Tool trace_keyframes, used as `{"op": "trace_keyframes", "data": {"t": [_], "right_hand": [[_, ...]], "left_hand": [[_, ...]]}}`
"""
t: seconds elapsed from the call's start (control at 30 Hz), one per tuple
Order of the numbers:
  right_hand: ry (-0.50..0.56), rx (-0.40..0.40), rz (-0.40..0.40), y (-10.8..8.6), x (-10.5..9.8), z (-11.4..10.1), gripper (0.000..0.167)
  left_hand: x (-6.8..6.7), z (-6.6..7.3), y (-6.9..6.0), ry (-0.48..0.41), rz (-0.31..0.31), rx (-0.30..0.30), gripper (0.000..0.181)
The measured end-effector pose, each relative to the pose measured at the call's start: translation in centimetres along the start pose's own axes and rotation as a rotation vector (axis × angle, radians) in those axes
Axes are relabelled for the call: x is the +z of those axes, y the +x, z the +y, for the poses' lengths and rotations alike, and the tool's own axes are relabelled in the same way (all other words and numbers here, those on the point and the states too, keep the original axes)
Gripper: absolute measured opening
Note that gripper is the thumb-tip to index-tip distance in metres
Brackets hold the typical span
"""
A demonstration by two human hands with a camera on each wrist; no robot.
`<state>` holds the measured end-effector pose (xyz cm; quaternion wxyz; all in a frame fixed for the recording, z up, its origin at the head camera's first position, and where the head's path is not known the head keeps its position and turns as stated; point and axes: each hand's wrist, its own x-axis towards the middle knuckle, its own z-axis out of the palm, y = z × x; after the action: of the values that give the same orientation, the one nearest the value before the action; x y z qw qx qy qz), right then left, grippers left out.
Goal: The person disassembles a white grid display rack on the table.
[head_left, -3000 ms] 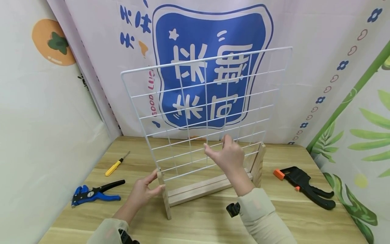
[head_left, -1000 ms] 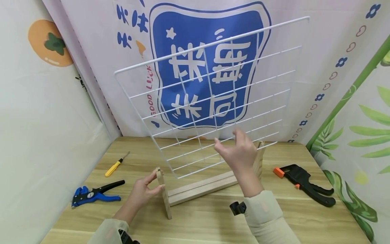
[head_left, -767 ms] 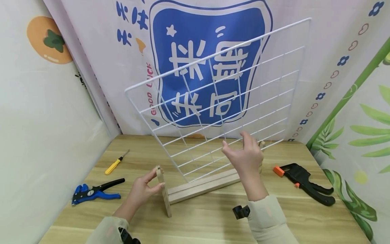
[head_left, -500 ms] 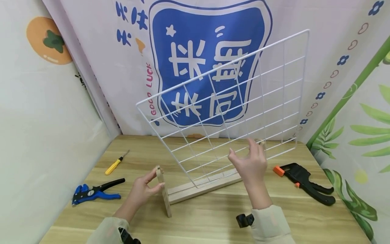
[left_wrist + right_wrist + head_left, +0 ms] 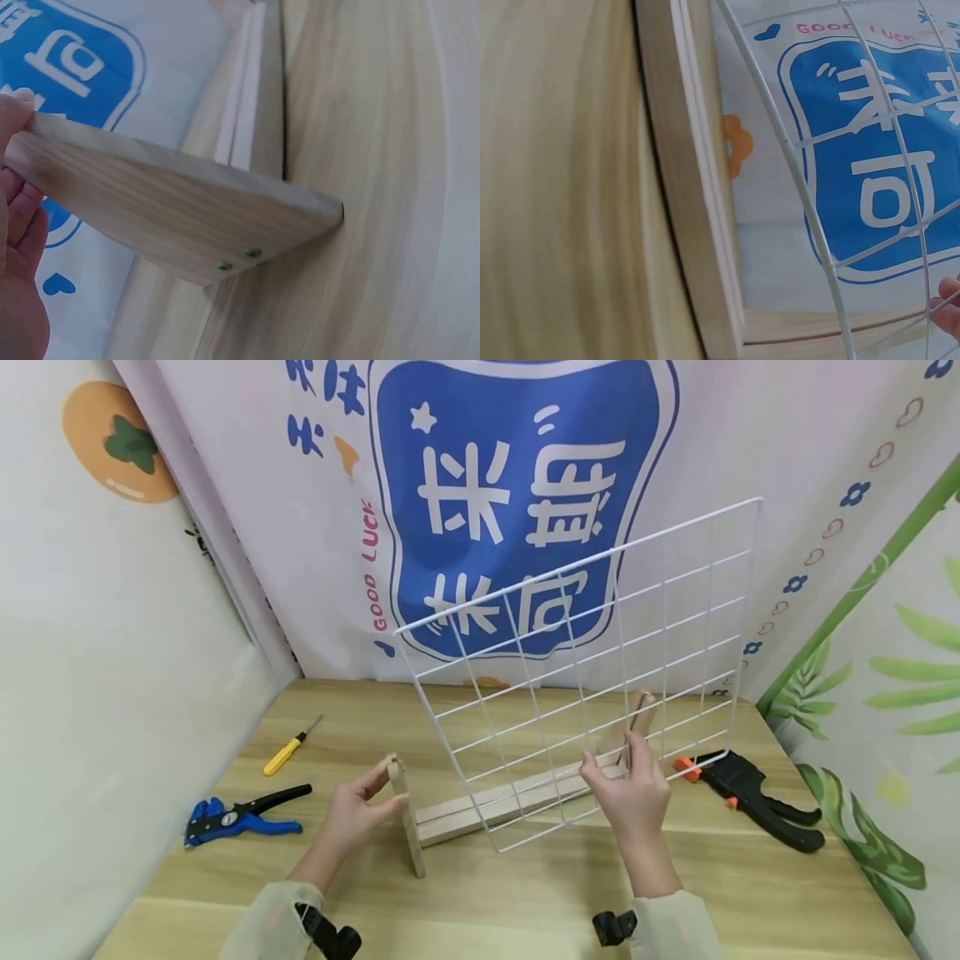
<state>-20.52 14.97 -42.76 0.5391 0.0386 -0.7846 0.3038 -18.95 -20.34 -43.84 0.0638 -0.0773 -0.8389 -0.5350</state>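
A white wire grid panel [image 5: 577,660] hangs tilted above the table, held by my right hand [image 5: 633,797] near its lower wires. In the right wrist view, the fingertips [image 5: 946,309] pinch a wire at the edge of the picture. The panel's lower left corner is in front of a wooden stand [image 5: 510,802], made of a long grooved base with an upright board at each end. My left hand [image 5: 352,814] holds the top of the left end board [image 5: 408,827] between thumb and fingers. Two screw heads [image 5: 253,253] show on that board's outer face in the left wrist view.
At the left of the table [image 5: 517,910] lie a yellow-handled screwdriver [image 5: 288,752] and blue-and-black wire strippers [image 5: 243,817]. A black clamp with orange pads [image 5: 757,797] lies at the right, partly behind the panel's lower right corner. A printed cloth [image 5: 330,585] hangs behind.
The grid panel rose out from between the stand's end boards, then moved right, down and nearer with my right hand. My left hand stays on the left end board.
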Motion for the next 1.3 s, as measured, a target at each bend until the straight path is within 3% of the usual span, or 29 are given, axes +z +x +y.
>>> {"op": "trace_keyframes", "data": {"t": [0.2, 0.37, 0.53, 0.67, 0.9, 1.3], "right_hand": [[-0.048, 0.032, -0.046, -1.0, -0.9, 1.3, 0.050], [-0.068, 0.064, -0.036, -2.1, -1.5, 2.2, 0.049], [-0.086, 0.044, -0.026, -2.9, -2.0, 2.9, 0.049], [-0.086, 0.048, -0.039, -3.5, -2.4, 3.3, 0.050], [-0.105, 0.092, -0.052, -4.1, -2.7, 3.6, 0.048], [-0.116, 0.134, -0.138, -4.8, -2.4, 3.7, 0.057]], "left_hand": [[0.2, -0.1, 0.3, -0.086, 0.046, 0.013, 0.057], [0.2, -0.3, 0.0, -0.071, 0.071, 0.023, 0.056], [0.0, -0.4, -0.1, -0.061, 0.091, 0.050, 0.054], [-0.5, -0.5, -0.6, -0.081, 0.114, 0.040, 0.055], [-2.3, -0.7, -1.3, 0.007, 0.173, 0.019, 0.055], [-5.2, -1.1, -2.8, 0.065, 0.268, -0.134, 0.057]]}}
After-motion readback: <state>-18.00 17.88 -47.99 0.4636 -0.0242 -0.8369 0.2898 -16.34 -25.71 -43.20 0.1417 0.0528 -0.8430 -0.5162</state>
